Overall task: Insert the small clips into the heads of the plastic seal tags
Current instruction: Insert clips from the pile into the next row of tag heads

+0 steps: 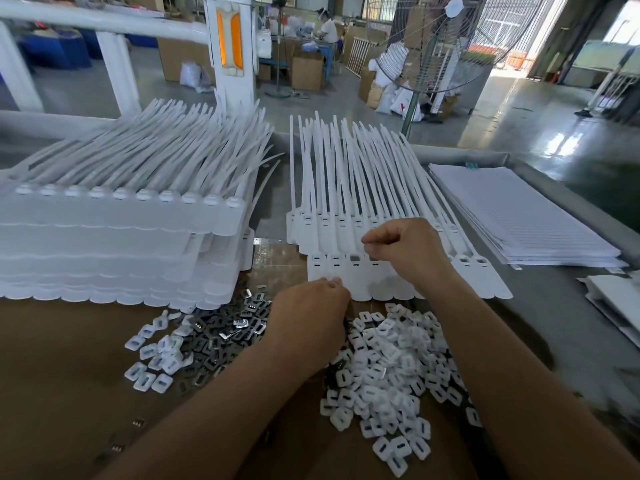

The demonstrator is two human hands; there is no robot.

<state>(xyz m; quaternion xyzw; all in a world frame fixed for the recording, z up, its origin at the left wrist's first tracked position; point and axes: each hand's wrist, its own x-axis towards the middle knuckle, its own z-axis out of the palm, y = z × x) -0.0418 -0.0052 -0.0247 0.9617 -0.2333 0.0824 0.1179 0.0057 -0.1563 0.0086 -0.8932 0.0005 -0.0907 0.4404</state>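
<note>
A strip of joined white seal tags [360, 271] lies flat in front of me, its heads in a row and its long tails pointing away. My right hand [405, 251] hovers over the heads with fingers curled, pinching something small that I cannot make out. My left hand [311, 306] rests just below the strip, its fingertips touching the lower edge of the tags. Dark metal clips [228, 334] lie in a loose pile left of that hand. A pile of small white plastic caps [388, 368] spreads between my forearms.
A tall stack of tag strips [114, 244] stands at the left. A pile of white sheets [519, 216] lies at the right, by the bench edge. Brown cardboard [69, 375] covers the bench. A standing fan [426, 46] and a person working are beyond.
</note>
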